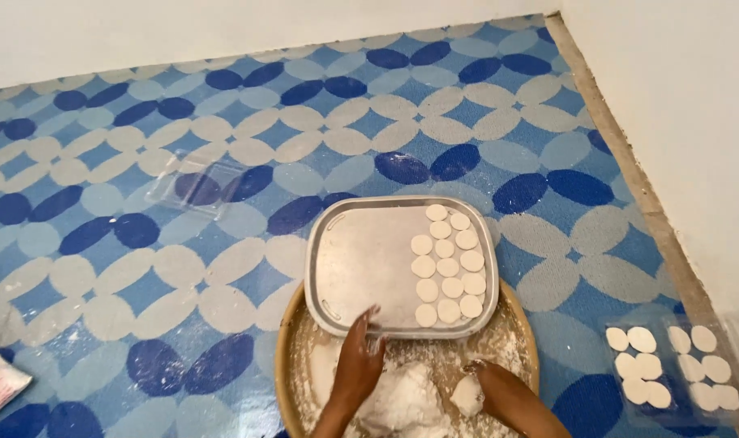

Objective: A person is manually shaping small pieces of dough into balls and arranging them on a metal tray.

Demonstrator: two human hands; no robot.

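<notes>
A rectangular metal tray (361,259) rests on the far rim of a round wooden board (285,357). Several flat white dough discs (448,265) lie in rows along the tray's right side. My left hand (361,357), dusted with flour, touches the tray's near edge with fingers apart. A large white dough lump (402,397) sits on the floured board below it. My right hand (476,388) is closed on a small piece of dough (466,396) beside the lump.
A blue and white patterned mat (142,243) covers the floor. A clear plastic tray (197,185) lies on it at the left. Another clear tray (677,367) with several dough discs sits at the right, near the white wall (677,122). A packet (0,381) lies at the far left.
</notes>
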